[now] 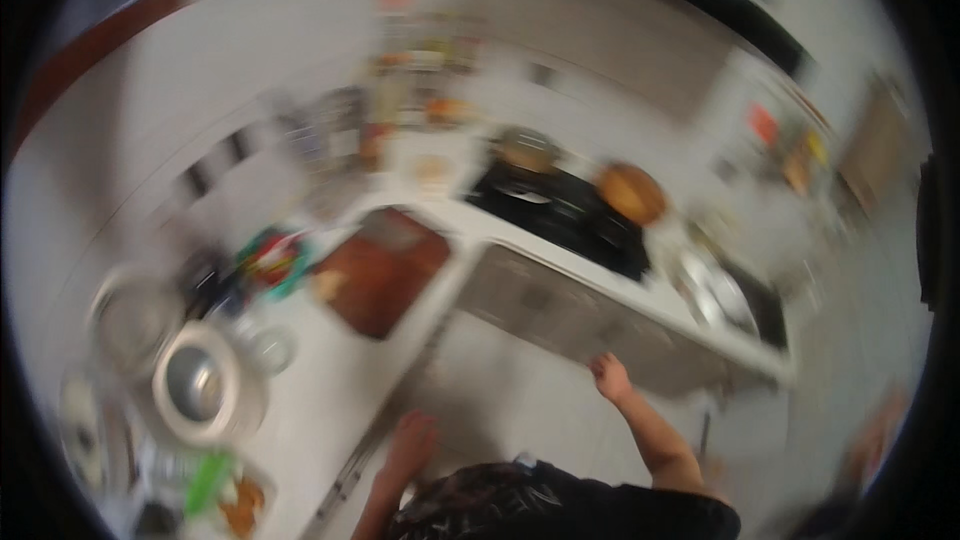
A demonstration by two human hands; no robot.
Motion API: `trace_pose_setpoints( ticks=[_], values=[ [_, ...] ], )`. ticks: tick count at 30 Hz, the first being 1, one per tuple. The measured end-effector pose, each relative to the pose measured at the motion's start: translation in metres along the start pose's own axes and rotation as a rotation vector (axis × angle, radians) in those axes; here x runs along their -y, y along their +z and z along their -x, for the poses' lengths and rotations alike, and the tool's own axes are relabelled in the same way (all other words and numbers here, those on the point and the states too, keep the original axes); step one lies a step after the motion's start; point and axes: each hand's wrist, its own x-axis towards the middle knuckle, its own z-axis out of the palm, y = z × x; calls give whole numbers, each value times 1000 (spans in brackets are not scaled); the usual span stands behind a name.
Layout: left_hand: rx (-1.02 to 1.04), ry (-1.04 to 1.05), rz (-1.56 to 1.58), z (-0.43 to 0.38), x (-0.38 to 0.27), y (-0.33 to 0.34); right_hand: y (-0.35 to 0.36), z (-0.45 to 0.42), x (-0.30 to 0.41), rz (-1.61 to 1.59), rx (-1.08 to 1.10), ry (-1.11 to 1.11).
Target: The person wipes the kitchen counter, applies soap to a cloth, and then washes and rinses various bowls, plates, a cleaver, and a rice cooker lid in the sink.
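Note:
The whole view is blurred. My left hand (412, 441) hangs beside the front edge of the white countertop (330, 397); the blur hides how its fingers lie, and no object shows in it. Out over the floor, in front of the grey-brown lower cabinets (540, 296), my right hand (611, 376) has its fingers curled in, with nothing seen in it. A reddish-brown cutting board (390, 277) rests on the counter, a pale piece of something on its left part. An appliance (247, 416) with a round metal bowl inside stands left of my left hand.
A black gas hob (562, 214) carries a pot (527, 150) and a round orange-brown pan or lid (631, 193). Bottles and jars (424, 82) fill the corner. A teal basket (277, 262) stands by the board. A person's blurred arm (877, 435) shows at lower right.

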Motion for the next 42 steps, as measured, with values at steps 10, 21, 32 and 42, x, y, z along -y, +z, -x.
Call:
trace_pose_setpoints(
  ticks=[10,21,32,42],
  values=[
    [571,300,125,-101,-155,246,-91,313,-193,-360,-352,939],
    [852,310,106,-196,-276,394,-118,312,-313,-669,-460,1175],
    [784,497,155,-294,-377,585,-189,210,-526,-367,-190,987],
    [921,572,92,-363,-501,780,-235,147,-809,-393,-361,966]
  ],
)
